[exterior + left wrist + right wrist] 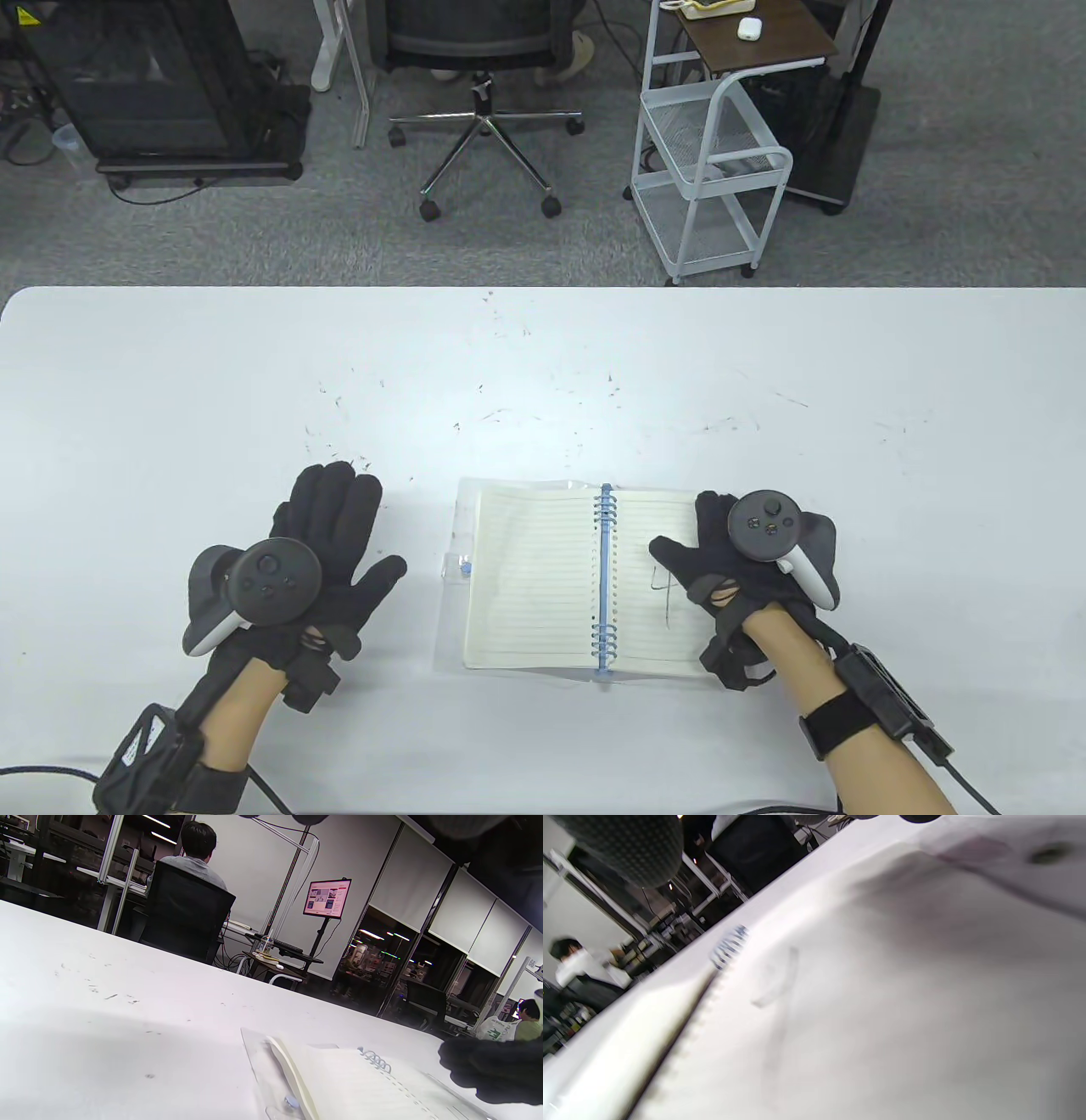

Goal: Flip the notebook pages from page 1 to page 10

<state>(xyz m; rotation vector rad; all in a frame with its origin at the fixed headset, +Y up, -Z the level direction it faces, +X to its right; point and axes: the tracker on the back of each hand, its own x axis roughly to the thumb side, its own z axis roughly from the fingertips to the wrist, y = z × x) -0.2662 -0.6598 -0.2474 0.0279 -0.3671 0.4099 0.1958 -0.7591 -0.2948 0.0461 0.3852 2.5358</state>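
A spiral notebook (pixel 543 586) lies open on the white table (pixel 543 365), with lined pages either side of a blue coil (pixel 604 586). A handwritten number shows on the right page (pixel 657 586). My right hand (pixel 730 552) rests on the right page's outer part, thumb stretched toward the number. My left hand (pixel 339 535) lies flat on the table, fingers spread, left of the notebook and apart from it. The left wrist view shows the notebook (pixel 339 1082) from low down. The right wrist view shows the right page (pixel 861 1005) close and blurred, and the coil (pixel 729 944).
A clear plastic cover (pixel 458 543) sticks out under the notebook's left side. Small dark specks mark the table's middle. Beyond the far edge stand an office chair (pixel 484 102) and a white wire cart (pixel 713 161).
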